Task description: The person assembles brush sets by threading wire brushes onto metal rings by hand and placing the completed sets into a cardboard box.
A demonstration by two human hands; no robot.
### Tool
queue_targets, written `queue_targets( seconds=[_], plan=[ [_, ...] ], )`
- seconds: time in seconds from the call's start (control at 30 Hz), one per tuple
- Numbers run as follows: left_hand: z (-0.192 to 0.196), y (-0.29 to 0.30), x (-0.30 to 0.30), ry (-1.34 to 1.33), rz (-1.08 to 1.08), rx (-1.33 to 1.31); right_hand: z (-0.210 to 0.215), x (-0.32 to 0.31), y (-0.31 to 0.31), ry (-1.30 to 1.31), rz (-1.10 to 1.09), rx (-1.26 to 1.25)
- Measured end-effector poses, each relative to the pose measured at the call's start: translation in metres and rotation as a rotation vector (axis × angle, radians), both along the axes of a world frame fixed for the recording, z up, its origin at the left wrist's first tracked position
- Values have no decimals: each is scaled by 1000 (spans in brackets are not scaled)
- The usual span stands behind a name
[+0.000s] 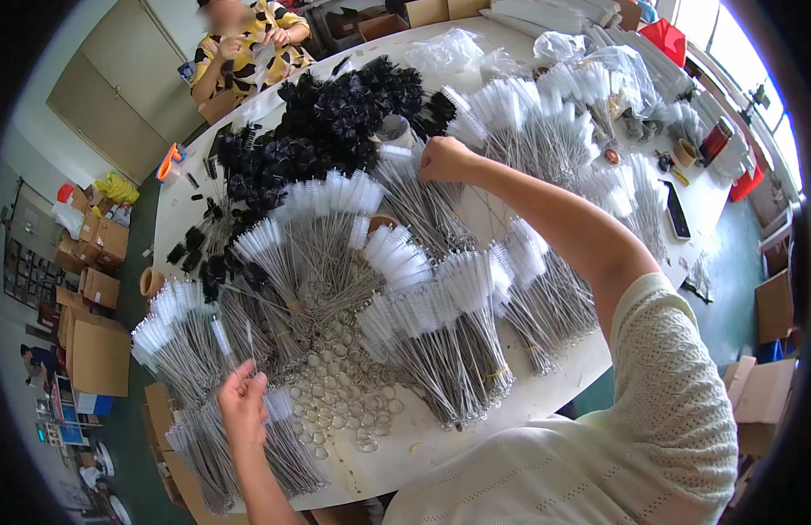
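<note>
My left hand (242,407) is at the lower left with its fingers pinched together. Thin white-bristled wire brushes (221,336) rise just above the fingertips, and one appears to be in the pinch. My right arm stretches across the table to the far middle. There my right hand (445,161) is closed like a fist beside a bundle of white brushes (395,163) with metal wire stems; whatever its fingers hold is hidden. Between my hands stand several more bundles of white brushes (326,197). Loose metal rings (340,385) are spread right of my left hand.
A big heap of black-bristled brushes (335,114) covers the far left of the white table (440,444). Across it a person (248,52) handles something clear. A phone (677,210) and red flask (717,140) lie right. Cardboard boxes (99,350) stand on the left floor.
</note>
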State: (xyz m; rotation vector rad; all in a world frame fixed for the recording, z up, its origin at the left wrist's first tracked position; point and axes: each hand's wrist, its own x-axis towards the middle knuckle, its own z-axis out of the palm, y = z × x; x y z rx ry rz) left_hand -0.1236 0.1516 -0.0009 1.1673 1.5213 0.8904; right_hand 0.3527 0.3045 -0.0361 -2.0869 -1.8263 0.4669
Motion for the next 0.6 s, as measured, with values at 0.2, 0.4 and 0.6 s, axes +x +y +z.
queue_targets(
  seconds=[0.2, 0.4, 0.6],
  plan=[
    [-3, -63, 57, -132, 94, 346, -9, -25, 7, -31, -170, -176],
    [-71, -106, 85, -457, 223, 535, -8, -14, 11, 256, -336, -292],
    [-95, -114, 88, -470, 140, 525, 51, -3, -17, 306, -211, 363]
  ],
)
